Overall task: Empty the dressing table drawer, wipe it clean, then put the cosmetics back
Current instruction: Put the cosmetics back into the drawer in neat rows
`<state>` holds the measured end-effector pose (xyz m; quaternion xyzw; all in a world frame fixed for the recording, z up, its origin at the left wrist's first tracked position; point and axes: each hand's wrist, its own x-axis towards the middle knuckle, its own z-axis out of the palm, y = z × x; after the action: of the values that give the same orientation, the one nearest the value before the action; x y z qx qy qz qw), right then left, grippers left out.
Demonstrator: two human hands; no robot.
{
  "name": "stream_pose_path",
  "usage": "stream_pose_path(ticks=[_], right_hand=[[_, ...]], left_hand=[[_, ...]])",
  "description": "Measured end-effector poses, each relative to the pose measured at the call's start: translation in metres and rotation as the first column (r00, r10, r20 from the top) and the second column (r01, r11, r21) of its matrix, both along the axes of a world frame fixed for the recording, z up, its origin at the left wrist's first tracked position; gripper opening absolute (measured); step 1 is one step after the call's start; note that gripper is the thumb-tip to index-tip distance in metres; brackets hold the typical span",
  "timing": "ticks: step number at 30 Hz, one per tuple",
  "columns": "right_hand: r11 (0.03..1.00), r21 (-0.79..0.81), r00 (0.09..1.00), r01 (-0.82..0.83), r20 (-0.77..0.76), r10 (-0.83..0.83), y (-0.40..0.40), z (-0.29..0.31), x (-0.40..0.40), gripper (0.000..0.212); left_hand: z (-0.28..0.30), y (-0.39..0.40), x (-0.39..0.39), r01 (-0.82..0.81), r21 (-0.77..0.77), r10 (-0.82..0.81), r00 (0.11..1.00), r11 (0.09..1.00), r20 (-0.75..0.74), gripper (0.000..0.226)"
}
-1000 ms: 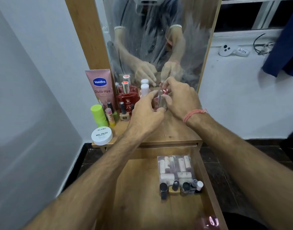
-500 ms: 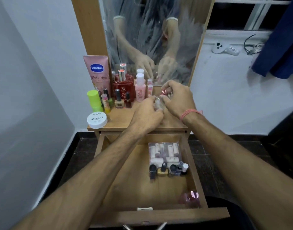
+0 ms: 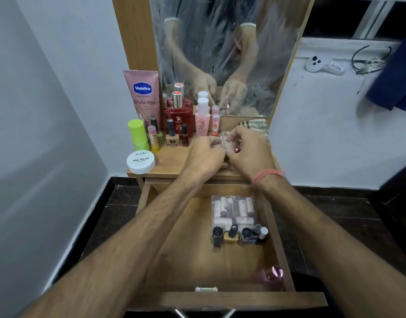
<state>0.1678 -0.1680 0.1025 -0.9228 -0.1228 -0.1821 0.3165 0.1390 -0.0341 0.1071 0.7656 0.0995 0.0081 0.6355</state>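
Above the open drawer (image 3: 275, 228), your left hand (image 3: 205, 154) and right hand (image 3: 248, 152) meet on the tabletop, both pinching a small clear bottle (image 3: 228, 143) standing upright between them, with the drawer directly below and nearer you.

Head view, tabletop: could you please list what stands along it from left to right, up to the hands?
Green-capped bottle → Vaseline tube → red perfume bottle → pink bottle → small pink-capped tube → left hand → right hand.
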Motion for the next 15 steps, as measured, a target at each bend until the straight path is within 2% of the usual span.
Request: stream_pose_path(ticks=[6,8,10,12,13,15], right_hand=[[0.996,-0.07,0.997,0.051,-0.046,-0.055,-0.003,0.002,0.006,0.024],[0.997,-0.06,0.997,0.048,-0.057,-0.052,-0.01,0.004,0.003,0.02],[1.0,0.015,0.991,0.001,-0.131,0.001,-0.021,0.012,-0.004,0.018],[0.99,0.128,0.963,-0.054,-0.254,0.085,-0.033,0.024,-0.014,0.02],[0.982,0.174,0.94,-0.077,-0.316,0.13,-0.039,0.032,-0.019,0.022],[0.958,0.255,0.882,-0.131,-0.412,0.23,-0.049,0.048,-0.029,0.026]], left_hand=[[0.001,0.003,0.001,-0.002,-0.024,0.001,1.0,1.0,-0.021,0.037],[0.003,0.005,-0.003,0.008,0.024,-0.008,1.0,1.0,-0.018,0.043],[0.003,0.01,-0.007,0.042,0.239,-0.056,0.997,0.97,0.052,0.059],[0.002,0.013,-0.013,0.076,0.447,-0.152,0.979,0.891,0.137,0.072],[0.002,0.015,-0.016,0.081,0.525,-0.198,0.965,0.848,0.171,0.074],[0.003,0.017,-0.023,0.039,0.663,-0.27,0.93,0.748,0.249,0.063]])
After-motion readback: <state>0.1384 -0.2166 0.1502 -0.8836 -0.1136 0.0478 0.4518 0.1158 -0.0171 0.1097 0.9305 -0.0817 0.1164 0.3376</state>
